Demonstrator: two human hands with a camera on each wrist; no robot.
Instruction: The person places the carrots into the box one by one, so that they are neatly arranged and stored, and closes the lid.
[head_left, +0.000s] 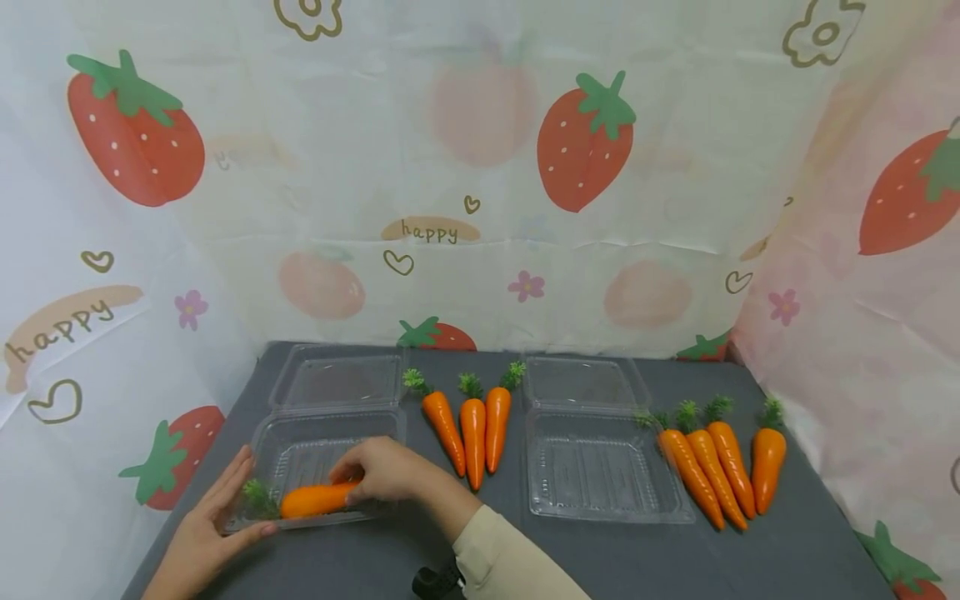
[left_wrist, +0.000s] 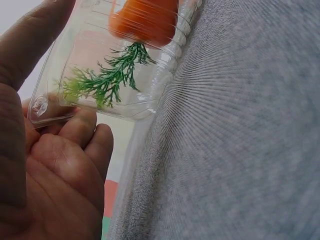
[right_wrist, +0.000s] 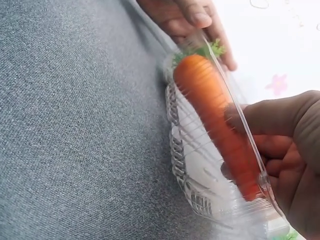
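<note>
An orange carrot [head_left: 315, 500] with a green leafy top lies along the near side inside the left clear plastic box [head_left: 330, 423], whose lid stands folded back. My right hand [head_left: 386, 471] reaches into that box and pinches the carrot near its narrow end; the right wrist view shows thumb and fingers around the carrot [right_wrist: 215, 115]. At the box's left near corner is my left hand [head_left: 213, 529], thumb on the near side and fingers along the left side. In the left wrist view the left hand [left_wrist: 65, 170] is close around the box corner, beside the leafy top [left_wrist: 115, 75].
Three carrots [head_left: 472, 433] lie on the grey table [head_left: 600, 558] between the two boxes. A second open clear box [head_left: 592, 467] stands to the right, with several more carrots [head_left: 712, 467] at its right side. A strawberry-printed curtain [head_left: 480, 167] encloses the table.
</note>
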